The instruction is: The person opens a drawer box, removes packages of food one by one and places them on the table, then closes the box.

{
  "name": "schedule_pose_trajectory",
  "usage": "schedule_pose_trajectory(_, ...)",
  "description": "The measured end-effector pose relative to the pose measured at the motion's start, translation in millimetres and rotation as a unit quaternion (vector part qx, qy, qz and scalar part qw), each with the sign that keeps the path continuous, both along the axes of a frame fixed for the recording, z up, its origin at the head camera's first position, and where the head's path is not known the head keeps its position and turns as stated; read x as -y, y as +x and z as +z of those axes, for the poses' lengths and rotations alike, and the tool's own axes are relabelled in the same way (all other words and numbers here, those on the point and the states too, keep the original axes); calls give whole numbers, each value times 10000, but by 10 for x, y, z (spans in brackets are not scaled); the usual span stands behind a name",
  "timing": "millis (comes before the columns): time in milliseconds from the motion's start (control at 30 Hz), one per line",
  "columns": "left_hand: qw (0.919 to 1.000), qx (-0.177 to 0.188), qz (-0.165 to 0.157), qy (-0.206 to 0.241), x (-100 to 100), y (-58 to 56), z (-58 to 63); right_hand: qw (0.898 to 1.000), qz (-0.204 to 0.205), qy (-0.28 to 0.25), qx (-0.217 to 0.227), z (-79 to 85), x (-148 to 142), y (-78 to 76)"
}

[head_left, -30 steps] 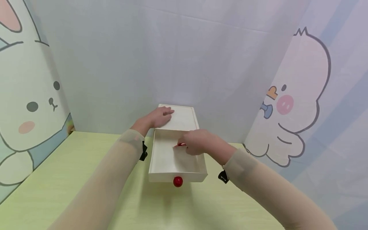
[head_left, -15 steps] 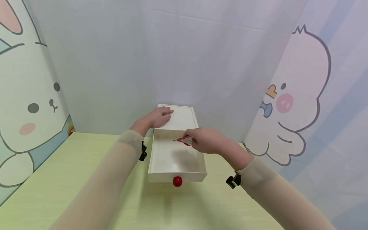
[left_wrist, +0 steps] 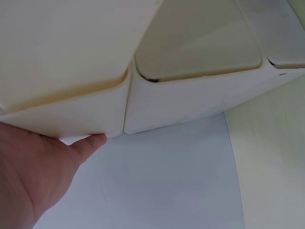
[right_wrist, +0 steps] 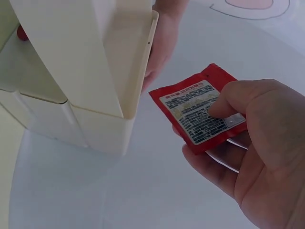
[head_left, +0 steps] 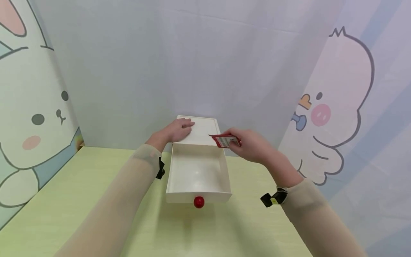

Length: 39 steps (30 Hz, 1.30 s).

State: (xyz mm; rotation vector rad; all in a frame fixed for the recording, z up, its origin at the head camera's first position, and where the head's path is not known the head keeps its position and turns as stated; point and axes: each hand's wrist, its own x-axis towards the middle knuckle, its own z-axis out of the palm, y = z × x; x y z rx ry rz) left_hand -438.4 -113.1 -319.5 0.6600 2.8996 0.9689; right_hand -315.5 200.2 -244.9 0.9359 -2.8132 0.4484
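Observation:
My right hand [head_left: 252, 145] holds a small red packet [head_left: 221, 140] above the back right corner of the pulled-out drawer [head_left: 196, 178]. In the right wrist view the thumb lies on the packet's printed white label [right_wrist: 195, 114], with fingers beneath it. My left hand [head_left: 178, 130] rests on top of the white drawer cabinet [head_left: 207, 126], at its left side, fingers spread. From the left wrist view, the left thumb [left_wrist: 90, 145] lies along the cabinet's edge. The open drawer has a round red knob [head_left: 199, 202] on its front, and its visible floor is bare.
The cabinet stands on a pale yellow-green table [head_left: 106, 178] against a light grey curtain [head_left: 128, 71]. Cartoon-printed panels hang at left and right. Lower drawers [left_wrist: 200, 38] show beneath the top one in the left wrist view.
My right hand has lifted the red packet up out of the drawer and moved right and back with it. The left hand and the drawer have stayed in place.

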Motion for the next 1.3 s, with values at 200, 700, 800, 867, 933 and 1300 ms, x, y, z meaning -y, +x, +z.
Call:
schedule_pose_trajectory(200,10000,15,-37,9,5,-1,4,9991,-299,-296,-90,-57,-116,-66)
schedule_pose_trajectory(700,10000,52,-84,6,-9,5,17,9909,-1254,-481,7,-365,-473,-320)
schedule_pose_trajectory(800,9999,61,-99,3,-15,10,20,9896,-1357,-460,151,-478,-534,-380)
schedule_pose_trajectory(867,9999,65,-97,14,-15,17,21,9884,-1429,-434,261,-560,-569,-415)
schedule_pose_trajectory(933,9999,68,-105,24,-17,18,21,9871,-1504,-399,371,-641,-597,-444)
schedule_pose_trajectory(1300,9999,48,-107,-21,-18,22,26,9891,-1420,130,376,-1119,-656,-601)
